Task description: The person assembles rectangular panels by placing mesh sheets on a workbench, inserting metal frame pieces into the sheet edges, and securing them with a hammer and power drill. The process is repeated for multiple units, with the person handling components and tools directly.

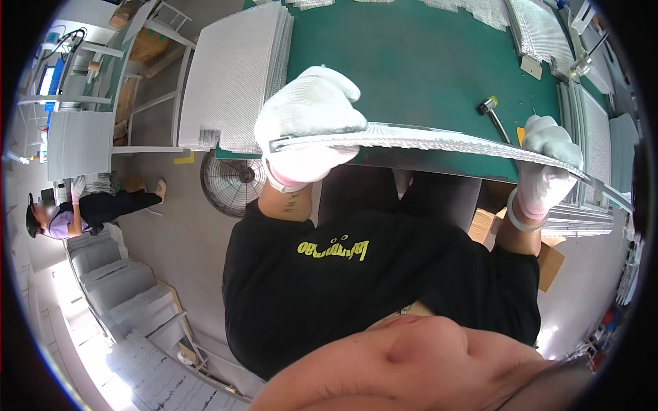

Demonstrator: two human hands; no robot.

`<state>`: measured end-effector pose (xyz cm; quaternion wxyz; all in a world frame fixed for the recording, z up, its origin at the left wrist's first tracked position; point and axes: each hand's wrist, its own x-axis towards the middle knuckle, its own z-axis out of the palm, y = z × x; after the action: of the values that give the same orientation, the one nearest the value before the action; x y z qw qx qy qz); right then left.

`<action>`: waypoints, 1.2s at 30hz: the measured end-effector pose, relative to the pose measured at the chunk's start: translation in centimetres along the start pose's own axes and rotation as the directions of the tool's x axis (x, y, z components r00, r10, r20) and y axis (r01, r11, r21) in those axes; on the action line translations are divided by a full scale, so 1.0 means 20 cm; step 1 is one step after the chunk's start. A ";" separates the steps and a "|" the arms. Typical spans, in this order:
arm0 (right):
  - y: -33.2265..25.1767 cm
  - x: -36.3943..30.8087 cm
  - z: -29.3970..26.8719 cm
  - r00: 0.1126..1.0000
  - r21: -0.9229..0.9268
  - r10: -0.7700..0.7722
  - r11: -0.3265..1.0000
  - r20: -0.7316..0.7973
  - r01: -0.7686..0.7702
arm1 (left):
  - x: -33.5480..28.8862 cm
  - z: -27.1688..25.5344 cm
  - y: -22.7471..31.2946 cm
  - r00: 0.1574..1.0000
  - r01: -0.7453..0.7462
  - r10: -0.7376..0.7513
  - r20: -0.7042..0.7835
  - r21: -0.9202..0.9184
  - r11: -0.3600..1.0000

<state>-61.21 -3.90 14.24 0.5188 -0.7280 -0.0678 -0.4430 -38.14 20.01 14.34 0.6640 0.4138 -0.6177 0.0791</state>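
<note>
Your white-gloved left hand [312, 120] and right hand [550, 147] are clamped near opposite ends of a thin, silvery, mesh-textured panel [445, 141], edge-on over the green, flat-topped desk's [411, 68] near side. Uneven grip could twist it. Whitish, finely patterned rectangular sheets [229, 75] lie stacked at the desk's left.

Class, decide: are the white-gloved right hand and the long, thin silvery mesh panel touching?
Touching: the head view shows the right hand clasping the silvery mesh panel, curled fingers above its edge, the rest of the glove below.
</note>
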 end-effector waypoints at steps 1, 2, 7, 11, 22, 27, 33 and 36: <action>0.00 -0.01 0.04 0.999 -0.001 -0.007 1.000 -0.042 0.007 | -0.02 0.00 0.00 0.999 0.025 -0.026 -0.048 -0.011 1.000; -0.01 0.00 0.08 0.996 -0.003 -0.014 1.000 -0.085 0.013 | -0.03 0.00 0.01 0.994 0.050 -0.052 -0.096 -0.023 0.998; -0.06 0.02 0.13 0.995 -0.125 0.034 0.991 -0.093 -0.045 | -0.05 -0.09 -0.09 0.995 -0.013 0.001 -0.095 -0.125 0.992; 0.01 -0.05 0.09 0.962 -0.025 0.101 0.994 -0.253 -0.111 | -0.05 -0.02 -0.02 0.903 0.272 -0.314 -0.294 -0.176 0.946; 0.16 -0.19 -0.19 0.929 -0.564 -0.019 0.799 -0.370 -0.208 | 0.15 0.18 0.05 0.972 0.235 -0.233 -0.033 0.137 0.962; 0.08 -0.05 0.14 0.978 0.064 0.020 0.998 -0.208 -0.007 | -0.13 -0.07 -0.10 0.889 0.318 -0.319 -0.329 -0.057 0.946; 0.22 -0.09 -0.03 0.896 -0.243 0.017 0.960 -0.444 -0.138 | -0.04 0.02 -0.08 0.971 0.186 -0.141 -0.194 0.239 0.953; 0.08 0.07 0.13 0.885 -0.343 -0.138 0.939 -0.445 -0.026 | -0.01 0.03 -0.08 0.959 0.241 -0.199 -0.201 0.212 0.947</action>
<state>-57.94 -3.02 14.00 0.3736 -0.6774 0.1137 -0.6234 -37.63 18.71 13.29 0.6675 0.5470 -0.4925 0.1129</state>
